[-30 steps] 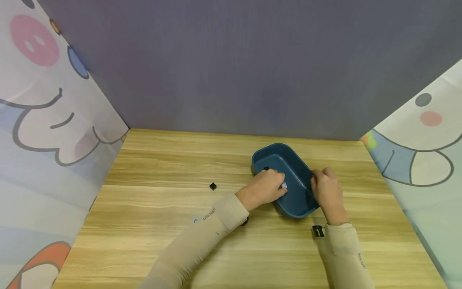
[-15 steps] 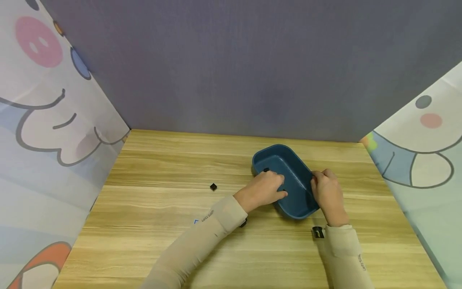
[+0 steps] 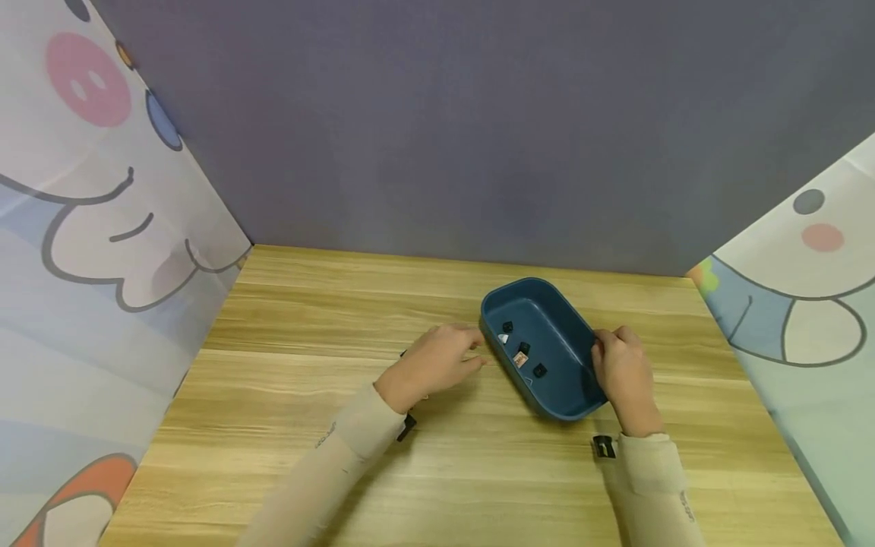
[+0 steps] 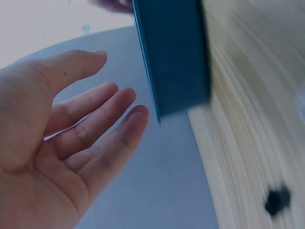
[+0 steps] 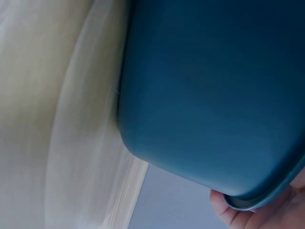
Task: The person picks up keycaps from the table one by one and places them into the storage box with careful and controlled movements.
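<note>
1. Wall (image 3: 437, 129): grey, standing across the back.
2. Table (image 3: 307, 319): wood-grained, reaching to the foot of the wall.
3. Bin (image 3: 560, 327): dark blue, open side up, on the right half of the table, lying at a slant to the back edge.
4. Left hand (image 3: 434, 361): over the table, just left of the bin and apart from it. Its fingers are parted and loosely bent, with nothing between them; the left wrist view shows the thumb well away from the rest.
5. Right hand (image 3: 623, 371): at the right side of the bin, fingers pinching the rim.
6. Black device (image 3: 604, 446): beside the right sleeve (image 3: 652, 479), near the wrist.
7. Pink tile (image 3: 521, 359): in the bin, by its left wall, its marking too small to read.
8. Black pieces (image 3: 539, 370): three, spaced along that same side of the bin.
9. White piece (image 3: 503, 338): also inside, just beside the rearmost black one.
</note>
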A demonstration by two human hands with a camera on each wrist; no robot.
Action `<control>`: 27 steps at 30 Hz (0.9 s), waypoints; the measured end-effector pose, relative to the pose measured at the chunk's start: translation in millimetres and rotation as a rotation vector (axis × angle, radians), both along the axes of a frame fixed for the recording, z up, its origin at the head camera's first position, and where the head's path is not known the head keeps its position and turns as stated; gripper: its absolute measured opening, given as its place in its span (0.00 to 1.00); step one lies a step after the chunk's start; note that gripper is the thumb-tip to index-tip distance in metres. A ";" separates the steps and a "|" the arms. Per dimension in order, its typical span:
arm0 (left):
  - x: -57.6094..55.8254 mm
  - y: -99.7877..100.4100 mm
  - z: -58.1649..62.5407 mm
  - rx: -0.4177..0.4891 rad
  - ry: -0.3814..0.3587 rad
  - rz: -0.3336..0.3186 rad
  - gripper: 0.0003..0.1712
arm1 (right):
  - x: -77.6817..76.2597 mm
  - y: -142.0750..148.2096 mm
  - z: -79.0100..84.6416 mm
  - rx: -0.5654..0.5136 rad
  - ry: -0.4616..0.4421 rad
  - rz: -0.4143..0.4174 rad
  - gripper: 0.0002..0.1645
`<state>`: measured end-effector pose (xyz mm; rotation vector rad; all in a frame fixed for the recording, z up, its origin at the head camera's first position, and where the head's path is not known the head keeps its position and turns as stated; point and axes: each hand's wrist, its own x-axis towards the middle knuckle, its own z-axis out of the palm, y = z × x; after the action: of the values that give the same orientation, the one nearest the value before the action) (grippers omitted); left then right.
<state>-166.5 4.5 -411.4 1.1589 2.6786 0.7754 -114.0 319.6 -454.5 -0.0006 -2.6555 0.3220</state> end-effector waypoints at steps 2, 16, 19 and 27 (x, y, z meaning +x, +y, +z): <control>0.5 -16.1 -1.3 -0.006 -0.016 0.042 0.16 | 0.9 0.4 -0.9 0.002 0.009 0.005 0.10; 23.0 -72.5 -23.7 -0.102 -0.041 0.134 0.18 | 0.5 0.5 -0.9 0.001 0.012 0.005 0.11; 24.6 -73.6 -31.1 -0.147 -0.062 0.135 0.18 | 0.4 0.4 -0.8 0.002 0.015 0.007 0.11; 26.9 -74.9 -45.1 -0.211 -0.057 0.099 0.11 | 0.7 0.5 -0.9 0.001 0.014 0.008 0.10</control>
<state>-139.7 -70.4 -456.4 0.9472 2.7077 0.5140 -113.2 320.0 -455.4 0.0128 -2.6424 0.3226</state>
